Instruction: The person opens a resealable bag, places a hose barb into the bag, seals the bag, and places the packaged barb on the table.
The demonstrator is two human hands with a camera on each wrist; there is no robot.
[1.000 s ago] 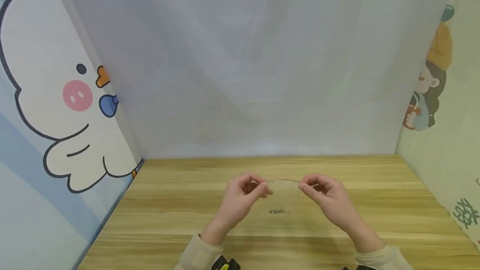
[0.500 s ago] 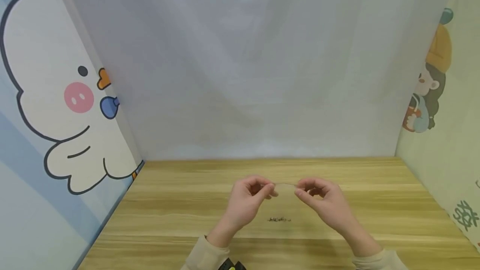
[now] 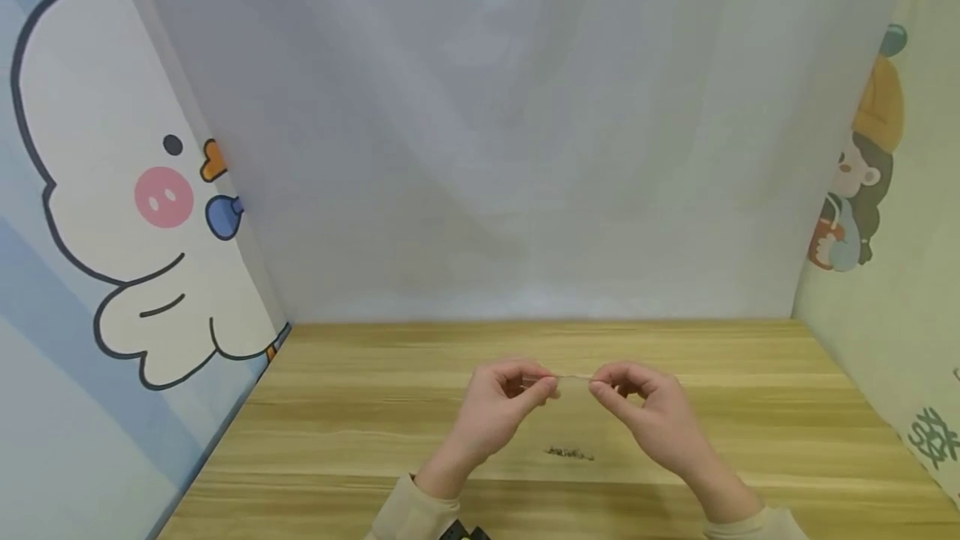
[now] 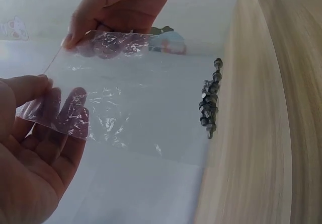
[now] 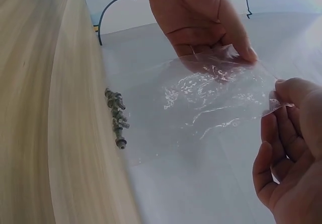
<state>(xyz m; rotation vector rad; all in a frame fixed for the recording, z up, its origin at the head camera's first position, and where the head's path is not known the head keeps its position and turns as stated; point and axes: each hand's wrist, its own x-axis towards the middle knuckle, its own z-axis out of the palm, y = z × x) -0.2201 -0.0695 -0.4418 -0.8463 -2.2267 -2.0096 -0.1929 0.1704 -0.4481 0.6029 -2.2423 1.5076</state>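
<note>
Between the two hands hangs a clear plastic bag (image 4: 146, 93), its top edge stretched between them. My left hand (image 3: 491, 407) pinches one top corner with thumb and fingers, and my right hand (image 3: 648, 411) pinches the other. At the bag's bottom lies a row of small dark metal screws (image 3: 568, 453), which look like screws or similar fasteners. Both wrist views show these metal pieces bunched along the bottom edge. In the right wrist view the bag film (image 5: 201, 103) is wrinkled near the fingers.
A wood-grain table (image 3: 337, 432) lies under the hands. Behind it hangs a plain grey-white sheet (image 3: 480, 148). Printed cartoon panels stand on both sides, with a white bird (image 3: 97, 148) at left and a figure in a hat (image 3: 862, 165) at right.
Both hands have drawn closer together, mostly by the left hand shifting right. The metal pieces hang lower in the head view and now slope slightly down to the right.
</note>
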